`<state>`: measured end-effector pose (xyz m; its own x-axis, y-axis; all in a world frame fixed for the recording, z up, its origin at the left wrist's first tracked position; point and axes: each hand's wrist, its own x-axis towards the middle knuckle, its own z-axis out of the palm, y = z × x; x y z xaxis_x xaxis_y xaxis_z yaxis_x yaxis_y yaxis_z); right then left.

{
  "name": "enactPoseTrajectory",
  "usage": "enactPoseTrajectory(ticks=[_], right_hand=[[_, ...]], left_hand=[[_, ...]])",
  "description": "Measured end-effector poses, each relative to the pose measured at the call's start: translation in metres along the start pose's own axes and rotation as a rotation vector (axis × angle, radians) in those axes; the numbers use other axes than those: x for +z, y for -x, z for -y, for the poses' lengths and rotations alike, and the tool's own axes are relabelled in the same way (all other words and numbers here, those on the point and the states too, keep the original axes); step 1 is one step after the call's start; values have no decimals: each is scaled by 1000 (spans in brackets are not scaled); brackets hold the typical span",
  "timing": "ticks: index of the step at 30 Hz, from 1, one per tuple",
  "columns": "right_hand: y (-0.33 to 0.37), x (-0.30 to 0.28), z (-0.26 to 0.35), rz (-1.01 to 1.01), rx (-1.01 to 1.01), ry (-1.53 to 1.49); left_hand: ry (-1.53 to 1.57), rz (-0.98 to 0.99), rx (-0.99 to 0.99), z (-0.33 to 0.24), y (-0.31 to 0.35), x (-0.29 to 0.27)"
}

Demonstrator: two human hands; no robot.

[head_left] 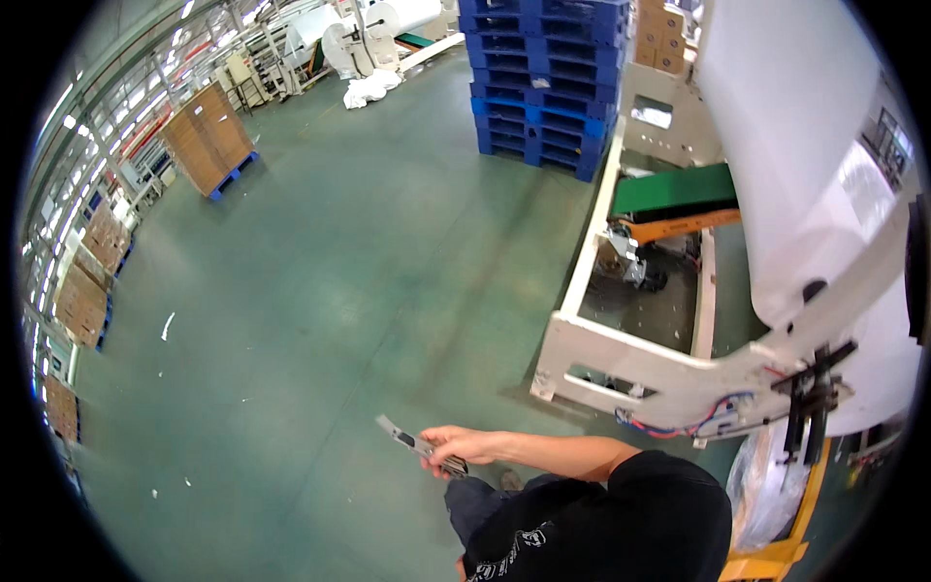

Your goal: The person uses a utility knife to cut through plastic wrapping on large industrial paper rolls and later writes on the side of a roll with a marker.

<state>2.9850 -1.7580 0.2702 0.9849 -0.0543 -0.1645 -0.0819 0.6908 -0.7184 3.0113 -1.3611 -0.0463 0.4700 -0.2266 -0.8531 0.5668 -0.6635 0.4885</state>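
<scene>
Gripping a slim grey utility knife (pixel 411 443), the person's right hand (pixel 450 450) reaches across the lower middle of the view, its fingers curled around the handle. The knife's silvery end points up and to the left, well above the green floor (pixel 320 281) and apart from everything else. A small patch of skin (pixel 461 570) at the lower edge is all that may show of the left hand; whether that hand is spread or closed cannot be told. The bare right forearm (pixel 553 453) leads back to the short sleeve of a black shirt (pixel 621 529) with pale lettering, and dark trousers (pixel 475 506) show just below the knife hand.

To the right stands a cream machine frame (pixel 635 339), with blue and red tubing (pixel 679 427) along its near side. Inside it are a green sloping panel (pixel 679 192) and an orange bar (pixel 679 228) just below that. A broad white sheet of material (pixel 800 136) hangs over the frame's far right. Near the lower right corner, a roll wrapped in clear film (pixel 768 495) sits beside a yellow frame (pixel 771 565).

Beyond the cream frame rises a tall stack of blue pallets (pixel 545 82). Farther off, at the upper left, a large brown carton load (pixel 207 141) rests on a blue pallet. White rolls (pixel 401 15) stand along the far side, and small white scraps (pixel 167 328) dot the floor at left.
</scene>
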Motion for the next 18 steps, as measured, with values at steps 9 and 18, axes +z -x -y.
enactPoseTrajectory(ticks=[9, 18], right_hand=[[-166, -255, 130, -633, -48, 130], [-86, -502, 15, -1402, 687, 877]], left_hand=[[-95, 38, -30, -245, -155, 57], [-932, -142, 503, -659, -359, 60]])
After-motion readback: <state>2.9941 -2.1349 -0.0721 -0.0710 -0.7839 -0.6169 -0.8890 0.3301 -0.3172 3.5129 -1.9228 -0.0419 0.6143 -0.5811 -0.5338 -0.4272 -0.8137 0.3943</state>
